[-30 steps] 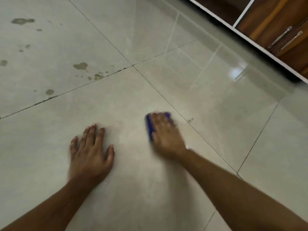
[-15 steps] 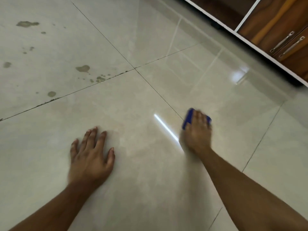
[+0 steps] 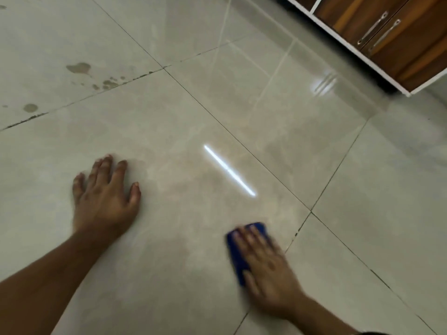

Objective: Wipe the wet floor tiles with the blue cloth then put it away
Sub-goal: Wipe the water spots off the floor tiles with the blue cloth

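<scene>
The blue cloth [image 3: 236,256] lies flat on the glossy beige floor tile [image 3: 183,238], near the tile joint at the lower right. My right hand [image 3: 268,269] presses down on it, fingers spread over most of it; only its left and top edges show. The hand is motion-blurred. My left hand [image 3: 104,199] rests flat on the same tile to the left, fingers apart, holding nothing. Dark wet spots [image 3: 79,68] sit on the far-left tile, well beyond both hands.
A wooden cabinet [image 3: 396,37] with metal handles and a white frame stands at the upper right. Dark grout lines [image 3: 217,122] cross the floor. A bright streak of reflected light [image 3: 228,170] lies between my hands.
My right hand has slid the blue cloth back toward me and to the right, from the middle of the tile to near its lower joint. The left hand has stayed planted.
</scene>
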